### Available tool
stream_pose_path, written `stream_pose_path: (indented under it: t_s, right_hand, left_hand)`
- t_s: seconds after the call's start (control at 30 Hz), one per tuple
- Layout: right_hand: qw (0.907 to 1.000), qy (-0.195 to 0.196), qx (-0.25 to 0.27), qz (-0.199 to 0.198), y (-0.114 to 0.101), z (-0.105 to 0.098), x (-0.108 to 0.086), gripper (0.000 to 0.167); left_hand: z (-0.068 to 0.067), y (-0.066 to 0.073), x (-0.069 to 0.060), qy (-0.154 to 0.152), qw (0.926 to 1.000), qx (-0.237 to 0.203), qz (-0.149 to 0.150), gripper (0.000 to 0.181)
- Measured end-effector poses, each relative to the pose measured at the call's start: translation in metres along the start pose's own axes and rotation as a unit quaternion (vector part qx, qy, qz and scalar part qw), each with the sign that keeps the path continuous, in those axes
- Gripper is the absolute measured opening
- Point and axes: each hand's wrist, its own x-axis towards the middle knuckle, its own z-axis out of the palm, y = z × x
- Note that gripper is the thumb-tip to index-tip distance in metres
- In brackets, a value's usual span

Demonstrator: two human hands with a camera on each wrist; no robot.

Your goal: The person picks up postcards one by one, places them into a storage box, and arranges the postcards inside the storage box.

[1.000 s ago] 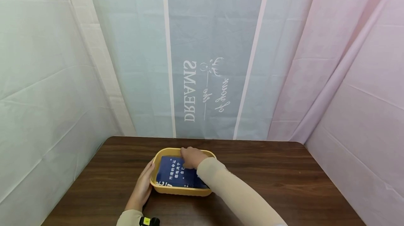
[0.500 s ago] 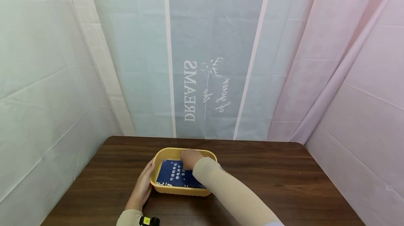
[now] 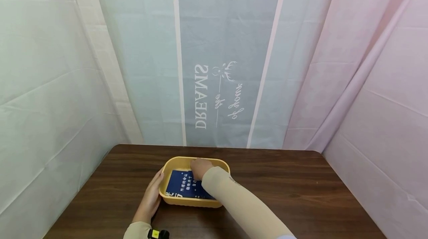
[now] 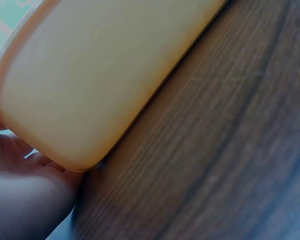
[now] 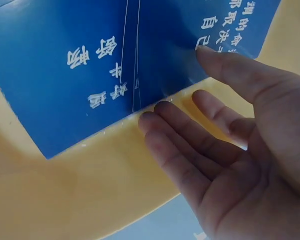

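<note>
A blue book [image 3: 182, 185] with white Chinese characters lies inside a yellow plastic basket [image 3: 192, 202]. In the right wrist view, thin creases like a spine run across the cover. My right hand [image 3: 201, 168] reaches into the basket at the book's far edge. Seen from the right wrist, the thumb [image 5: 227, 65] touches the cover while the other fingers [image 5: 182, 137] lie loosely bent along the edge, tips visible. My left hand [image 3: 151, 196] rests against the basket's left side, fingers along the outer wall. In the left wrist view the basket wall [image 4: 99, 75] hides part of those fingers.
The basket stands on a dark wood-grain table [image 3: 284, 187] near its far edge. Behind hangs a pale blue-grey curtain [image 3: 227, 27] with mirrored lettering, and light fabric [image 3: 50, 101] closes off both sides. A black band with a yellow label [image 3: 155, 234] sits at my left wrist.
The book's far edge has sunk lower into the basket, showing more of the yellow inside. My right hand and forearm have shifted slightly left. The left hand has stayed in place.
</note>
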Motion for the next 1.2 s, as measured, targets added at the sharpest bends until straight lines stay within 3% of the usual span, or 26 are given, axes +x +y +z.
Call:
stream_pose_path:
  t_s: [0.2,0.57,0.8,0.97,1.2]
  right_hand:
    - [0.9997,0.015,-0.022,-0.001,0.000,0.001,0.002,0.023]
    - [0.9998,0.016,0.000,0.009,0.008,-0.007,-0.004,0.027]
    - [0.9973,-0.004,0.073,0.004,0.022,-0.020,-0.012,0.031]
    - [0.9884,0.000,0.152,-0.008,0.034,-0.030,-0.025,0.032]
    - [0.9603,0.074,0.264,-0.051,0.062,-0.021,-0.046,0.027]
  left_hand:
    - [0.000,-0.001,0.000,-0.004,1.0000,-0.004,0.001,0.058]
    - [0.003,-0.003,0.002,0.005,1.0000,-0.006,-0.002,0.058]
    - [0.003,-0.003,0.003,0.010,0.9999,-0.004,-0.004,0.057]
    - [0.003,-0.002,0.002,0.011,0.9999,0.004,-0.004,0.058]
    - [0.002,-0.003,0.001,0.006,1.0000,0.003,-0.006,0.059]
